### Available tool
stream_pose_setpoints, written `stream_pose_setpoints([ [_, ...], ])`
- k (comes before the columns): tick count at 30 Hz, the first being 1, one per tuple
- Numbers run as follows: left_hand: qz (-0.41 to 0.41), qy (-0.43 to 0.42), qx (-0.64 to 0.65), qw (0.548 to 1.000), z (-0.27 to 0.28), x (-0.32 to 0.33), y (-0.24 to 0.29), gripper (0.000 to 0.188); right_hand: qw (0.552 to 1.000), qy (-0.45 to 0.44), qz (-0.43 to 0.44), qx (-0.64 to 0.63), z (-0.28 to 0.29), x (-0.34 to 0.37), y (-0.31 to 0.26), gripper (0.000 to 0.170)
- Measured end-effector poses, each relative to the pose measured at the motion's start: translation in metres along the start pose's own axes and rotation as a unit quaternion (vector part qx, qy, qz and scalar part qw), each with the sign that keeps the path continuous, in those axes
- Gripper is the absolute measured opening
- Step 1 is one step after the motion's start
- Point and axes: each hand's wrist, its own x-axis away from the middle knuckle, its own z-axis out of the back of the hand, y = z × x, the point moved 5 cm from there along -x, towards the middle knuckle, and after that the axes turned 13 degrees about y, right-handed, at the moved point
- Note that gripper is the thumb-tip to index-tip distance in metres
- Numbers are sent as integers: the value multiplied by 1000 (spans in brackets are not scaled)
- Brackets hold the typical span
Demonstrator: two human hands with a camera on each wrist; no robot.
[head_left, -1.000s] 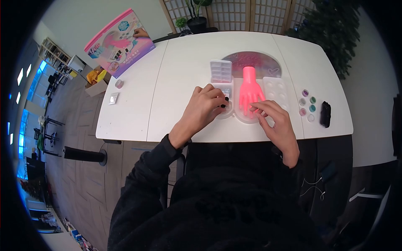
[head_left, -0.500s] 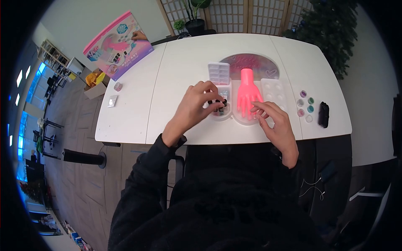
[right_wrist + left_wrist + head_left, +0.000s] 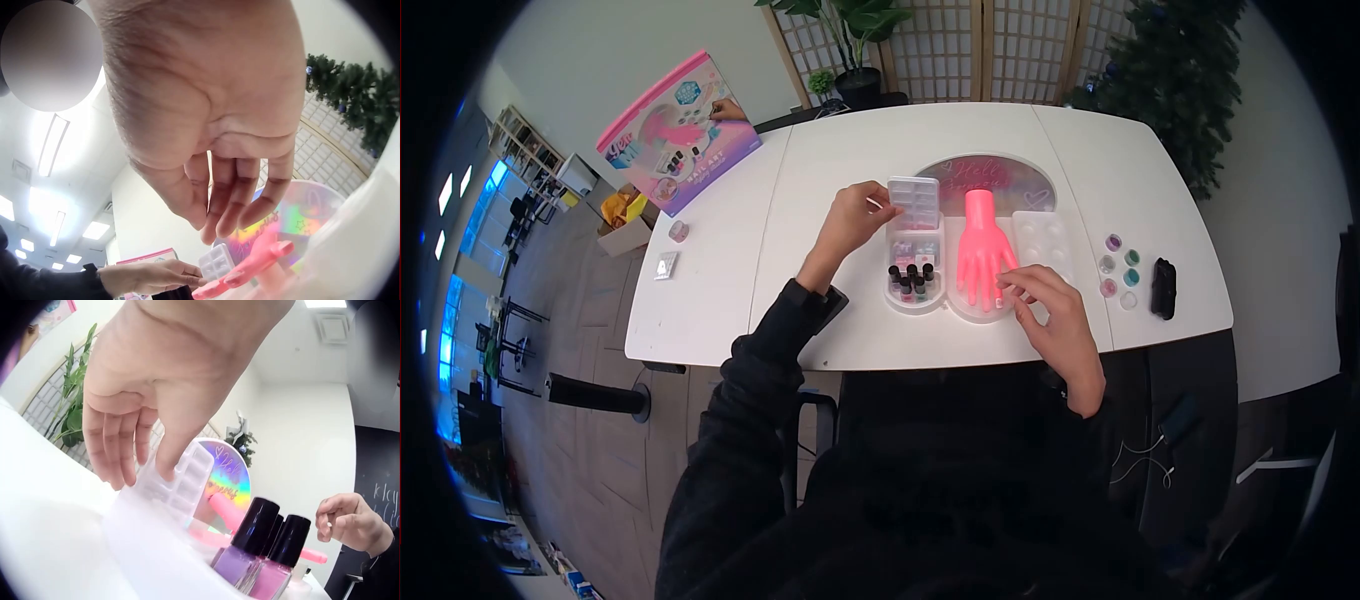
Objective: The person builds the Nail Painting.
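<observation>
My left hand [image 3: 855, 218] is at the left edge of an upright clear compartment lid [image 3: 916, 206], pinching it with thumb in front and fingers round the edge. The lid [image 3: 190, 487] belongs to a white tray [image 3: 889, 299] holding several black-capped nail polish bottles [image 3: 912, 281]. Purple and pink bottles [image 3: 250, 550] stand close by in the left wrist view. My right hand [image 3: 1055, 315] is by the fingertips of a pink model hand [image 3: 981, 250], thumb and forefinger pinching a small white piece [image 3: 329, 524]. The fingers hide this piece in the right wrist view.
A half-round mirror [image 3: 1000, 180] stands behind the model hand, with a white palette [image 3: 1042, 243] to its right. Several small glitter pots [image 3: 1113, 243] and a black pouch [image 3: 1163, 289] lie further right. A nail art box [image 3: 680, 135], a small pot [image 3: 678, 231] and a packet [image 3: 665, 265] are at left.
My left hand has moved from above the polish bottles up and away to the lid's left edge, uncovering the bottles. The right hand stays by the model hand's fingertips. The head view has tilted up.
</observation>
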Motion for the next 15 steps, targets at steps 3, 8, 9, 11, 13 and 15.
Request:
stream_pose_setpoints([
  [3, -31, 53, 53, 997, 1, 2, -3, 29, 1000, 4, 13, 15, 3, -2, 1, 30],
  [8, -13, 40, 51, 998, 6, 9, 10, 25, 1000, 5, 3, 10, 3, -2, 3, 30],
  [9, -15, 35, 33, 999, 6, 9, 10, 26, 1000, 1, -2, 10, 2, -3, 4, 31],
  [11, -11, 33, 24, 999, 5, 10, 9, 26, 1000, 1, -2, 7, 1, -3, 4, 31],
  [13, -7, 31, 15, 999, 4, 11, 6, 26, 1000, 2, -1, 4, 1, -3, 5, 31],
  [15, -16, 39, 17, 999, 4, 11, 4, 26, 1000, 1, -1, 8, 0, -2, 5, 31],
])
